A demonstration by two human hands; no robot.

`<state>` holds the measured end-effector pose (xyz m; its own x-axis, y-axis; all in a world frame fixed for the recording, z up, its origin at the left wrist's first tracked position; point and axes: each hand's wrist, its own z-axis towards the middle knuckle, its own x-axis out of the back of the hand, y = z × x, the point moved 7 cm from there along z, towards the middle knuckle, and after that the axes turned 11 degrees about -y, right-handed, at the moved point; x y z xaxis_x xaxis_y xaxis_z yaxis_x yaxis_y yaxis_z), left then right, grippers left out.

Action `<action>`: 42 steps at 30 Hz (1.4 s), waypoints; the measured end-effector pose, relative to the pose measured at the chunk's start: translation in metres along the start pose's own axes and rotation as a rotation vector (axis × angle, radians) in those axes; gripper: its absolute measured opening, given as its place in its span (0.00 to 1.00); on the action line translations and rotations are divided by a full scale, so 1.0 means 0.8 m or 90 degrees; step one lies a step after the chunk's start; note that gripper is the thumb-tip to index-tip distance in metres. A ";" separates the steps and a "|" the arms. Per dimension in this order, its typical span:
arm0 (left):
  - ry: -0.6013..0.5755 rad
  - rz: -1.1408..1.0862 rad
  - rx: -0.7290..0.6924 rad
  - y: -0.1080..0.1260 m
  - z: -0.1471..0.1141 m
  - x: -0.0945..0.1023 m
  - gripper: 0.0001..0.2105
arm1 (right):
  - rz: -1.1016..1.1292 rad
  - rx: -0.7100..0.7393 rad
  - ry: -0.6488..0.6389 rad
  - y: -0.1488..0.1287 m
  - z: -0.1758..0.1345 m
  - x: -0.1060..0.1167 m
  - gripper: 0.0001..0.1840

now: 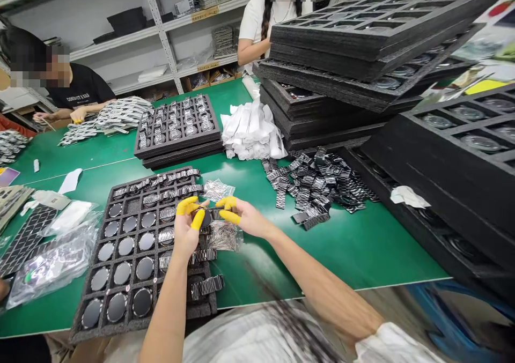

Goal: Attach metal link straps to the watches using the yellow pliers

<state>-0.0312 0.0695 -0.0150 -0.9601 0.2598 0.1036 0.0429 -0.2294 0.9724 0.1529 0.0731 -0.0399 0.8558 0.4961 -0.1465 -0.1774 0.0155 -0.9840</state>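
Note:
My left hand (186, 231), with yellow finger cots, is closed on a watch (206, 218) with a round dark face. My right hand (247, 217), also in yellow cots, pinches a narrow dark piece at the watch's right side; fingers partly hide it, and I cannot tell whether it is band or tool. Below the hands lies a foam tray (134, 207) of round watch cases (145, 240), some along its top and right with dark metal bands (207, 286). Clear bags of small metal pins (222, 236) rest beside the tray, beneath my hands.
Loose black metal watch bands (317, 183) are heaped right of my hands. Behind them stand a white wrapped bundle (251, 132), a filled watch tray (177, 124) and tall stacked foam trays (322, 84). Plastic bags (60, 256) lie left. Two people sit across the green table (249, 180).

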 end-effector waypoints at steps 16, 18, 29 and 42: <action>-0.094 0.308 0.142 0.040 -0.005 0.024 0.15 | -0.618 -0.050 0.318 -0.064 -0.046 0.116 0.17; -0.006 0.332 0.145 0.048 -0.011 0.071 0.19 | -0.747 -0.214 0.431 -0.057 -0.065 0.165 0.22; 0.200 0.642 0.280 0.033 0.030 0.282 0.16 | -0.833 -0.505 0.400 -0.018 -0.067 0.190 0.25; -0.040 0.683 0.429 -0.019 0.011 0.294 0.26 | -0.756 -0.438 0.449 -0.017 -0.076 0.210 0.23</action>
<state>-0.2550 0.1422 -0.0033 -0.3420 0.2883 0.8944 0.9378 0.1653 0.3054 0.3285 0.1035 -0.0573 0.4214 -0.0119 0.9068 0.8304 -0.3970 -0.3911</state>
